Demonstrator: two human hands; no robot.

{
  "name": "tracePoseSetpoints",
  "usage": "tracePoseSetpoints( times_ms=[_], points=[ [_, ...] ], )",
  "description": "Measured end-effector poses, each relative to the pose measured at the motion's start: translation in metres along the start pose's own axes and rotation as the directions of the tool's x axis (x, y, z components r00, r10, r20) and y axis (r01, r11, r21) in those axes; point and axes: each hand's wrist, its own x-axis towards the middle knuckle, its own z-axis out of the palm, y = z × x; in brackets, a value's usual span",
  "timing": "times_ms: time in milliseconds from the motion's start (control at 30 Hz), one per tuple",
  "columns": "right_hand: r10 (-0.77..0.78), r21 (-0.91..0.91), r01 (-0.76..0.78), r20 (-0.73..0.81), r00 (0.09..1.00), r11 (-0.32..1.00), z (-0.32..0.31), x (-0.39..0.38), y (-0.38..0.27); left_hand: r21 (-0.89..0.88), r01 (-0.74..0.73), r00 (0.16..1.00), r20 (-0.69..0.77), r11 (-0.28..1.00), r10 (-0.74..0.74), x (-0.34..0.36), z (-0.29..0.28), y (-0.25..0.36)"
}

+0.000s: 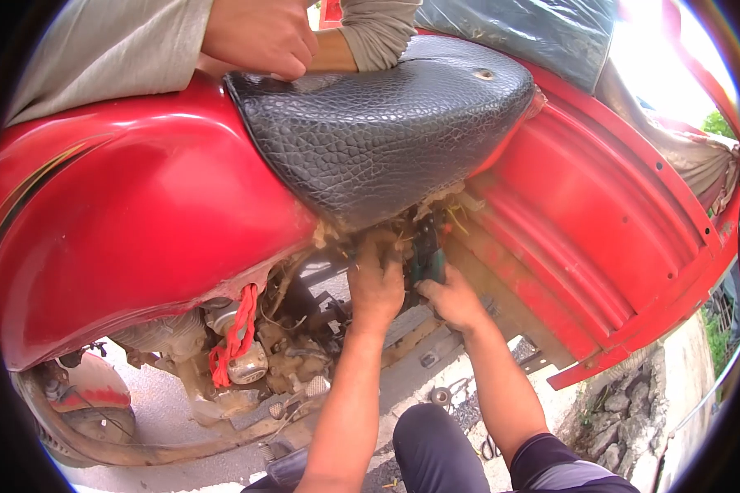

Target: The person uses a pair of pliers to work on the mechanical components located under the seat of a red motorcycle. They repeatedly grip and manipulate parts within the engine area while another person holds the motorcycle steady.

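Note:
Below the black textured seat (382,131) of a red motor vehicle, both hands work among loose wires (456,218) in a dusty gap. My left hand (376,279) is raised into the gap, fingers curled and partly hidden; what they grip is unclear. Just right of it, my right hand (452,300) is closed on a hand tool with teal handles, apparently pliers (427,263), its dark head up beside the wires. A red cloth strip (237,337) hangs by the engine (160,329) at left.
Another person's hand (259,33) and sleeved arms rest over the red tank (131,214) and seat. A red body panel (592,230) rises at right; a metal frame tube (140,448) runs low at left. Broken concrete (621,411) lies at lower right. My knee (432,452) shows below.

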Motion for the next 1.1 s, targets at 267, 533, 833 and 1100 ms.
tracePoseSetpoints(
  times_ms=[267, 533, 833, 1100],
  points=[
    [0.103, 0.082, -0.105, 0.034, 0.994, 0.991, -0.010, 0.014, 0.031, 0.301, -0.164, 0.986, 0.013, 0.940, 0.168, -0.002, -0.001, 0.019],
    [0.049, 0.034, -0.051, 0.062, 0.997, 0.998, 0.002, 0.015, 0.018, 0.330, -0.238, 0.969, 0.022, 0.914, 0.244, 0.001, -0.003, 0.015],
    [-0.172, -0.226, 0.164, -0.016, 0.985, 0.960, 0.015, 0.008, 0.002, 0.327, -0.243, 0.969, 0.031, 0.913, 0.247, 0.004, -0.003, 0.012],
    [-0.184, -0.397, 0.144, -0.066, 0.981, 0.907, 0.020, 0.003, -0.009, 0.356, -0.261, 0.965, 0.069, 0.897, 0.253, 0.006, -0.006, 0.013]
  ],
)
